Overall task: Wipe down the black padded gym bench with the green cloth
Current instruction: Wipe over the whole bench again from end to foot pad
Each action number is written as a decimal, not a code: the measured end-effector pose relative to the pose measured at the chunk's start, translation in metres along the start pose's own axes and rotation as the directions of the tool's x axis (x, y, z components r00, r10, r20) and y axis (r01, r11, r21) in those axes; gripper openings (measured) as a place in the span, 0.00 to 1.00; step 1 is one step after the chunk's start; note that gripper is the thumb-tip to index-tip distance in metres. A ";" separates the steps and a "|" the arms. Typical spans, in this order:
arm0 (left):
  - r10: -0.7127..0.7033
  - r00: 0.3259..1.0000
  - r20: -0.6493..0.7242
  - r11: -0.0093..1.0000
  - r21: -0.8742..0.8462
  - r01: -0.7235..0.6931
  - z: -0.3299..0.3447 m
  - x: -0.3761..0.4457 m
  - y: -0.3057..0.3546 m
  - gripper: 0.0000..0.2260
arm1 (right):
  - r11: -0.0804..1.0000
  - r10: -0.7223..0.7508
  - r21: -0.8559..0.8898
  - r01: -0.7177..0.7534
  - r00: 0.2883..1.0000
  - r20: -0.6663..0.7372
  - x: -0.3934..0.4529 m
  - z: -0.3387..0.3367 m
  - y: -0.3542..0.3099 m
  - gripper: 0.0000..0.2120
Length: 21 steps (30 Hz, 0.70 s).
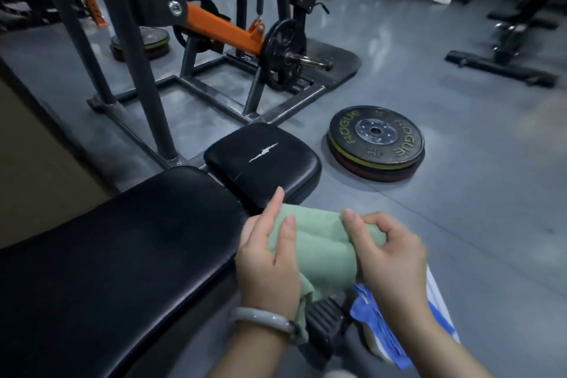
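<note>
Both hands, left (270, 258) and right (391, 255), grip the bunched green cloth (322, 248) beside the bench (122, 255)

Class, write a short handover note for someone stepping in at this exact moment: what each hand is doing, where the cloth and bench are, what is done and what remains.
Left hand: holds the green cloth, thumb on top of it, fingers behind its left edge.
Right hand: pinches the cloth's right end.
The cloth is bunched between both hands, held in the air beside the bench's right edge, not touching the padding.
Black padded gym bench: long pad at left; the small seat pad beyond it has a split in its cover.
Done: cloth picked up.
Left: no wiping is visible yet; assume both pads still need it.
</note>
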<state>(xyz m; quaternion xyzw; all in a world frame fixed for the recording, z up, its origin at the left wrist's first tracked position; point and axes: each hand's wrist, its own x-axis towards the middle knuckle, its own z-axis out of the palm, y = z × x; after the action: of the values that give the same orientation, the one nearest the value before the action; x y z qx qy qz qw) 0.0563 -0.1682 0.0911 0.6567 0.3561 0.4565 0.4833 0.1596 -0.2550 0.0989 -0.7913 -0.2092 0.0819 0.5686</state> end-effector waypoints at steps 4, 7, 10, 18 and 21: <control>0.000 0.996 0.092 0.999 0.043 -0.004 0.047 0.004 -0.024 0.17 | 0.999 0.050 0.017 -0.049 0.997 -0.059 0.030 -0.020 0.034 0.10; -0.040 0.990 0.137 0.998 0.048 0.033 0.085 -0.003 -0.045 0.15 | 0.995 0.092 -0.017 -0.095 0.991 -0.102 0.048 -0.036 0.069 0.14; -0.080 0.980 0.181 0.996 0.046 0.073 0.120 -0.017 -0.071 0.15 | 0.991 0.124 -0.039 -0.131 0.981 -0.148 0.060 -0.049 0.105 0.15; -0.096 0.947 0.307 0.987 0.155 0.050 0.194 -0.066 -0.143 0.21 | 0.967 0.122 -0.189 -0.172 0.960 -0.251 0.066 -0.084 0.209 0.11; -0.135 0.934 0.331 0.980 0.184 0.077 0.216 -0.080 -0.168 0.23 | 0.949 0.149 -0.231 -0.216 0.949 -0.276 0.066 -0.093 0.245 0.12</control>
<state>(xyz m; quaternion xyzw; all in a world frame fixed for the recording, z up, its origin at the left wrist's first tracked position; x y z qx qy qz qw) 0.2294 -0.2611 -0.1160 0.7441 0.3390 0.2773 0.5045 0.3108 -0.3725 -0.0913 -0.8786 -0.0683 0.0041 0.4726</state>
